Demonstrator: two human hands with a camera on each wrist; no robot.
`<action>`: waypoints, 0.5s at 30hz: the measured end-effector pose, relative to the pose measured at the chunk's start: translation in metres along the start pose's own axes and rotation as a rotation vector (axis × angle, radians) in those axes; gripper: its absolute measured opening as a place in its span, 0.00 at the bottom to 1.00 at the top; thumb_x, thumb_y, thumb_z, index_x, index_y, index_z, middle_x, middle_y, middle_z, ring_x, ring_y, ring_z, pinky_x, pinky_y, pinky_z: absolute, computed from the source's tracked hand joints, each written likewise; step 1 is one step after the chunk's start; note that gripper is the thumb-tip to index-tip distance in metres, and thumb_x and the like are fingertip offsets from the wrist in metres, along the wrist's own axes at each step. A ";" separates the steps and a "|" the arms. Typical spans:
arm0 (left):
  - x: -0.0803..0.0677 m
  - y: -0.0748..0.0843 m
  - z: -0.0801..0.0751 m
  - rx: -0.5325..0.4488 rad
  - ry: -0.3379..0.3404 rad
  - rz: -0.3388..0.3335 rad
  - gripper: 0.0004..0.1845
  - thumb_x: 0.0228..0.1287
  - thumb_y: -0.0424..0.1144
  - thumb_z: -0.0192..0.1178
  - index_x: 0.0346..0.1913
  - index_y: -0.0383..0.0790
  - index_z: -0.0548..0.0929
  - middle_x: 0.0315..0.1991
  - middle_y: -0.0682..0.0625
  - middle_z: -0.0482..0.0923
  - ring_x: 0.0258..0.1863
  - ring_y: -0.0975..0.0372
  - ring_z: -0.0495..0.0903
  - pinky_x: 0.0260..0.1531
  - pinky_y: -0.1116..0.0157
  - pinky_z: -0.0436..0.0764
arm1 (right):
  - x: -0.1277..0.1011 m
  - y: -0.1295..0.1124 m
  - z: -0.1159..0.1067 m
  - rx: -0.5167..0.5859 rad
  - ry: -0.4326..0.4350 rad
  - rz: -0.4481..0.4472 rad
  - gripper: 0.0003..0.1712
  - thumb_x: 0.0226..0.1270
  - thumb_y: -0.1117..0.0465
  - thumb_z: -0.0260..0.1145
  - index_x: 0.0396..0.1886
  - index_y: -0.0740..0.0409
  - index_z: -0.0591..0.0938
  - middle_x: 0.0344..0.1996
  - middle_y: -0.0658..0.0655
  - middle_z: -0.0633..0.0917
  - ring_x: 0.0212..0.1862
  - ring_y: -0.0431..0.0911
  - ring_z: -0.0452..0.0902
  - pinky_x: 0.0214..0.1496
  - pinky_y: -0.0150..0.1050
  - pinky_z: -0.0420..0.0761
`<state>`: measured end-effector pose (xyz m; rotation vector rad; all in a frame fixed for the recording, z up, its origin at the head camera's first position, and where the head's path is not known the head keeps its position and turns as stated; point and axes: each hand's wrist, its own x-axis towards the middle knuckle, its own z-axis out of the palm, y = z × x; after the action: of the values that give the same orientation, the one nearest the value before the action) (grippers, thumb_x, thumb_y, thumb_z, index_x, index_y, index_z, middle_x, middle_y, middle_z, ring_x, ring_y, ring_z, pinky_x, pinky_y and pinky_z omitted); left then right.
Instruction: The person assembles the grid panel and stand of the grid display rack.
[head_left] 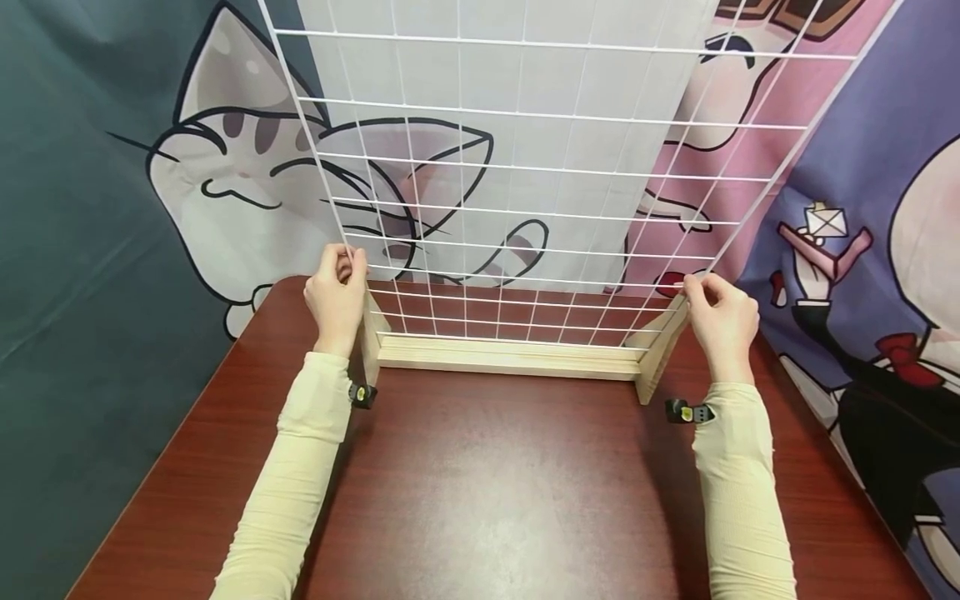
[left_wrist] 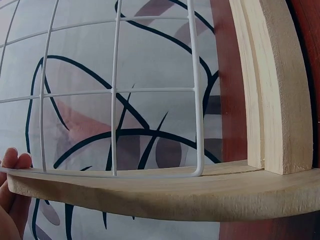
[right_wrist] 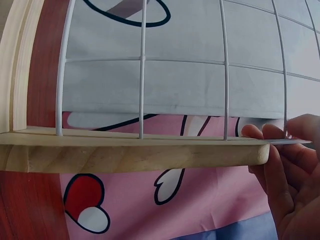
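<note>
A white wire grid panel (head_left: 543,169) stands over a pale wooden stand with a left side board (head_left: 370,346), a right side board (head_left: 658,358) and a grooved crossbar (head_left: 510,357). My left hand (head_left: 336,300) pinches the panel's left edge wire by the top of the left board. On the opposite side, my right hand (head_left: 722,321) pinches the right edge wire near the right board's rounded top end. Both wrist views show the panel's bottom wire (left_wrist: 199,135) between the side boards, a gap away from the crossbar.
The stand rests on a reddish-brown table (head_left: 480,483). Behind it hangs a cloth with a printed cat (head_left: 225,217), and a pink and purple printed cloth (head_left: 810,192) covers the right. A small black wrist camera (head_left: 363,395) sits on the left sleeve, another (head_left: 686,412) on the right.
</note>
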<state>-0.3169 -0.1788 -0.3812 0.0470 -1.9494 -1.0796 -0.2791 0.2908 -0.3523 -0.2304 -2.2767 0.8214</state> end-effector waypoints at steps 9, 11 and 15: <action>0.007 0.007 0.000 0.071 -0.017 -0.057 0.21 0.71 0.55 0.47 0.33 0.42 0.81 0.24 0.46 0.85 0.27 0.51 0.82 0.36 0.51 0.72 | 0.001 0.002 0.001 0.044 0.046 0.010 0.30 0.69 0.39 0.55 0.29 0.60 0.87 0.10 0.11 0.60 0.37 0.64 0.78 0.43 0.53 0.68; 0.010 0.010 -0.002 0.092 -0.030 -0.069 0.23 0.71 0.57 0.46 0.31 0.43 0.80 0.23 0.46 0.85 0.29 0.46 0.82 0.36 0.50 0.72 | 0.003 0.000 0.002 0.055 0.049 0.042 0.33 0.69 0.37 0.52 0.29 0.60 0.88 0.10 0.10 0.61 0.41 0.64 0.80 0.47 0.54 0.70; 0.013 0.012 -0.005 0.132 -0.058 -0.095 0.27 0.72 0.60 0.43 0.28 0.44 0.78 0.23 0.46 0.84 0.31 0.44 0.82 0.35 0.49 0.72 | 0.004 -0.004 0.002 0.049 0.047 0.108 0.38 0.70 0.35 0.48 0.28 0.62 0.88 0.08 0.11 0.61 0.44 0.63 0.81 0.51 0.53 0.71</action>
<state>-0.3173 -0.1795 -0.3630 0.1838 -2.0867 -1.0217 -0.2833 0.2886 -0.3485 -0.3485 -2.2133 0.9163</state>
